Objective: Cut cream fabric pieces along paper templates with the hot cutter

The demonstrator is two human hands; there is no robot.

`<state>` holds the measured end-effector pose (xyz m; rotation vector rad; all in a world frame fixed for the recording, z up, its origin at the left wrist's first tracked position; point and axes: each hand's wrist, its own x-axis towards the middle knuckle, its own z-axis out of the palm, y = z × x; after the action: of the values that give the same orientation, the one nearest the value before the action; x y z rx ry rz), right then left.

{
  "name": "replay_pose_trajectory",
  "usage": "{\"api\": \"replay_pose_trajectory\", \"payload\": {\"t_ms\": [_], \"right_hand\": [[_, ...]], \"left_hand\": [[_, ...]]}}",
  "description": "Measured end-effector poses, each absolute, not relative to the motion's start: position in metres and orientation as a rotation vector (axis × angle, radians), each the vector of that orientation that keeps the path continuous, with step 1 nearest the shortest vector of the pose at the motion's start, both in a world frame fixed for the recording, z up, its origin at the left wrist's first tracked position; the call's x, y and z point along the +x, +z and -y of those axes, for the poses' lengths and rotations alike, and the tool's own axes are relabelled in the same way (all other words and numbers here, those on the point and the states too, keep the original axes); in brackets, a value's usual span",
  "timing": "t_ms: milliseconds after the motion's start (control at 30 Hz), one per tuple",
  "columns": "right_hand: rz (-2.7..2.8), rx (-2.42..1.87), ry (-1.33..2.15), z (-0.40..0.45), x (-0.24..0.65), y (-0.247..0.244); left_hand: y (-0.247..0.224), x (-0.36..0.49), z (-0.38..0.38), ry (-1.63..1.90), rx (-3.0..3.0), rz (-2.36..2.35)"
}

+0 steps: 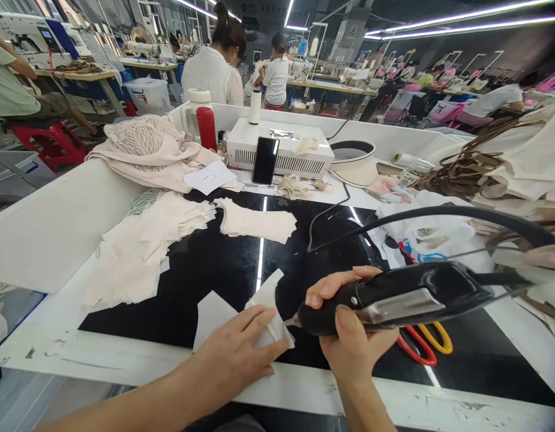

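Note:
My left hand (241, 348) grips and presses a small folded cream fabric piece (272, 288) against the black tabletop; part of the fabric is hidden under the fingers. A white flat piece (212, 315), paper or fabric, lies beside that hand. Wrapped in my right hand (349, 324) is a black corded handheld tool (407, 294) with a metal lever along its side. Its narrow metal tip (291, 322) points left and meets or nearly meets the fabric's edge. Scissors with red and yellow handles (421, 348) lie partly under the tool and right hand.
Ahead lie a stack of cream strips (259, 221) and a larger fabric pile (128, 252). A phone (265, 159) leans on a white vented box (281, 147). A thick black cable (457, 211) arches on the right. White side walls border the table; people sit beyond.

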<state>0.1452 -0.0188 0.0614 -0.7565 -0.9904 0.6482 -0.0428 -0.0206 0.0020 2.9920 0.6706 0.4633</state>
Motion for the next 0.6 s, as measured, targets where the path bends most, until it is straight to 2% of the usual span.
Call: {"api": "replay_pose_trajectory", "payload": {"t_ms": [600], "right_hand": [[0.983, -0.701, 0.687, 0.023, 0.143, 0.061]], "left_hand": [[0.017, -0.053, -0.002, 0.406, 3.055, -0.605]]}}
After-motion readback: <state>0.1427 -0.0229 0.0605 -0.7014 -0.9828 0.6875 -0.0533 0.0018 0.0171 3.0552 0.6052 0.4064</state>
